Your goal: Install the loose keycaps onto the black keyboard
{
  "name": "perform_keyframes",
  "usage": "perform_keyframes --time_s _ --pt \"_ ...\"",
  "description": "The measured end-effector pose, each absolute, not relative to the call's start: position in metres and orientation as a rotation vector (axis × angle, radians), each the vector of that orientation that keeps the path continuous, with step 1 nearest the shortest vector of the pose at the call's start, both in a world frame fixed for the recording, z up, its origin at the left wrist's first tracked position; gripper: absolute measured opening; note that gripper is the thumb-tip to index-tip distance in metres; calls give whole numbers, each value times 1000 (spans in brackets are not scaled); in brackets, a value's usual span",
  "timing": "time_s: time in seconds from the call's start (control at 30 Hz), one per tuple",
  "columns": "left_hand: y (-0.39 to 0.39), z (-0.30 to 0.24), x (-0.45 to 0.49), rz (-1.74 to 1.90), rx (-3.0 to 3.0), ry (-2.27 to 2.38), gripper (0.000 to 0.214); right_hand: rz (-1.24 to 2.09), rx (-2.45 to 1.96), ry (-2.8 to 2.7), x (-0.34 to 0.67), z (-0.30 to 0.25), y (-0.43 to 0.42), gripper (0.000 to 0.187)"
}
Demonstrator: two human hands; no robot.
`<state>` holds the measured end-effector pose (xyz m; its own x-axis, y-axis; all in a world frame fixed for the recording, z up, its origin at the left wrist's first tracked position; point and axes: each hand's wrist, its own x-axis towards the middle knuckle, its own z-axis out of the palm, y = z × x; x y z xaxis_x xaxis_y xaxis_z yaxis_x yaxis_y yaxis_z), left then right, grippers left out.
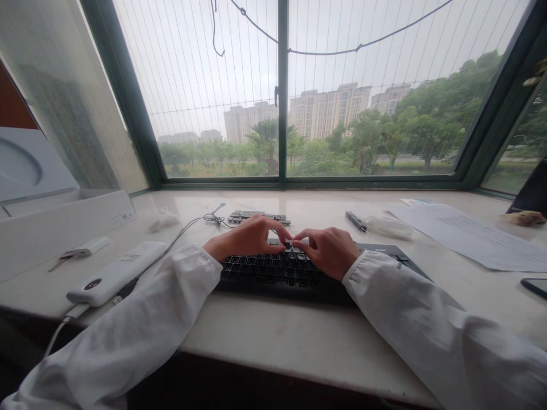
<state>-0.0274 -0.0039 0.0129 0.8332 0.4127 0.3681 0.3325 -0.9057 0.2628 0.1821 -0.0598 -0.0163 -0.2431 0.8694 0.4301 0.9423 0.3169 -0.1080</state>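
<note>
Keyboard [265,269] partly hidden, paper [465,230] unreadable, phone [535,287] cropped

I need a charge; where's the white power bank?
In the head view, the white power bank lies at left on the counter, between the white box and the left sleeve, left of the black keyboard.

I have bare worktop [273,336] to slide along in front of the keyboard [269,270]. The left hand [256,235] and right hand [329,247] block the space over its back rows, with keycaps [258,216] just beyond. Leftward, the power bank [117,273] and cable [183,233] obstruct me. Rightward, a gap runs between keyboard and papers [465,233], its near end crossed by a sleeve [405,307].
</note>
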Motion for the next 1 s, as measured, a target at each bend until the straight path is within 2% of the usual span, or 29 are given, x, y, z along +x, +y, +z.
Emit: perform_keyframes --time_s 0.27,1.0 --pt "2 14 -34 413 2786 497 27 -190 -1666 -2226 180 -14 -63 32" --pt "-2 12 -33 500 2884 458 18 -198 -1665 -2277 179 -15 -65 28"
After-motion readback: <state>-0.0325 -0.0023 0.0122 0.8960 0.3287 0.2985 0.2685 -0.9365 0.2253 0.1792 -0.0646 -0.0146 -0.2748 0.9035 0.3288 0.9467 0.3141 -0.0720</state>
